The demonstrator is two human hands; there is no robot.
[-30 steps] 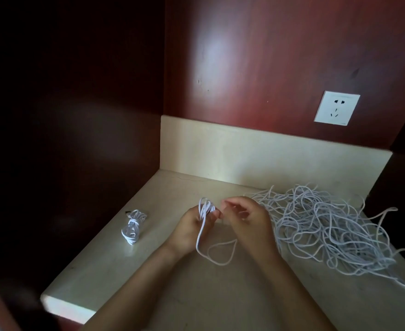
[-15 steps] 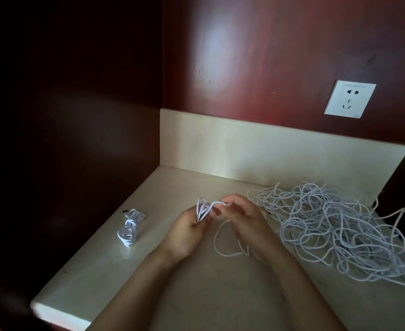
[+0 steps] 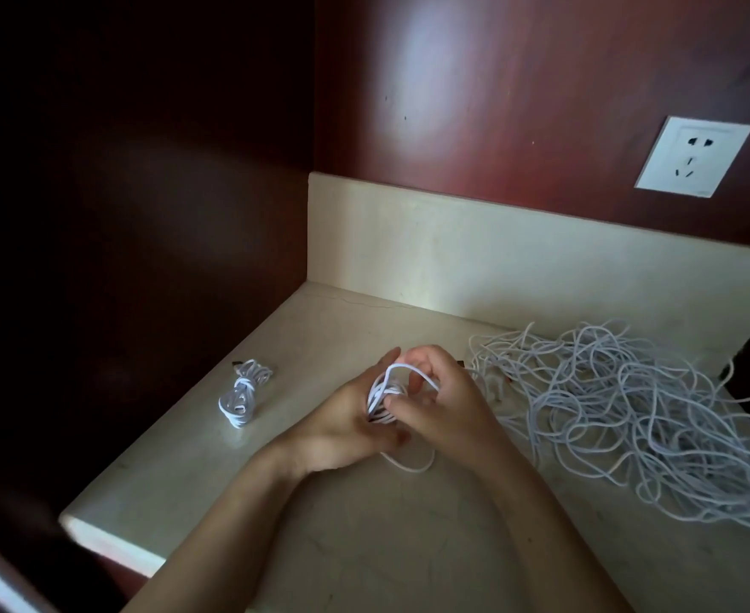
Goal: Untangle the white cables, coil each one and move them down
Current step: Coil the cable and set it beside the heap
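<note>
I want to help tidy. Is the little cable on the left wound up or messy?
Wound up. The small cable lies as a tight bundle, wrapped round its middle.

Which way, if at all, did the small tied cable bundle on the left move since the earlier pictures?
No. The tied cable bundle lies at the same spot near the left edge of the counter; only the camera shifted.
</note>
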